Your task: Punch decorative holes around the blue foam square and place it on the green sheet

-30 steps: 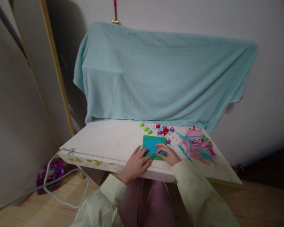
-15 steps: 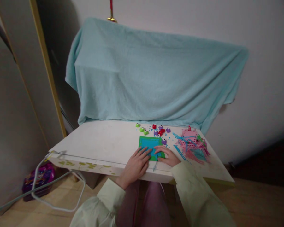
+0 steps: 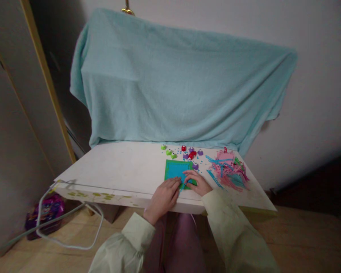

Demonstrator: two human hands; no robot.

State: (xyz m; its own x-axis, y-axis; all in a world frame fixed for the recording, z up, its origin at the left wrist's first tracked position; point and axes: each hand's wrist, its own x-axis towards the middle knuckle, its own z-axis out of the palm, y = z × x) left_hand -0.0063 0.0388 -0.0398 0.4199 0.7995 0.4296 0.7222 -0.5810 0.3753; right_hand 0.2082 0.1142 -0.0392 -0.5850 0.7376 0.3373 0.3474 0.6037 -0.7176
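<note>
A blue sheet with a line of small marks along its top lies on a larger green sheet near the table's front edge. My left hand rests flat on the lower part of the blue sheet, fingers stretched out. Over the lower right corner, my right hand is curled, its fingertips pinched at a thin blue strip along the lower edge. Fingers partly hide that strip. Beyond the sheets stand small frog-shaped punches with eyes: green, red and purple.
Tiny blue bits are scattered among the punches. A heap of pink and blue perforated strips lies on the right of the white table. Light blue cloth hangs behind. A pale cable loops at the left, near a purple bag.
My right hand has drawn its fingers in from a wider spread and shifted slightly left, toward my left hand. The strip end over the table edge has moved up. The view has shifted a little.
</note>
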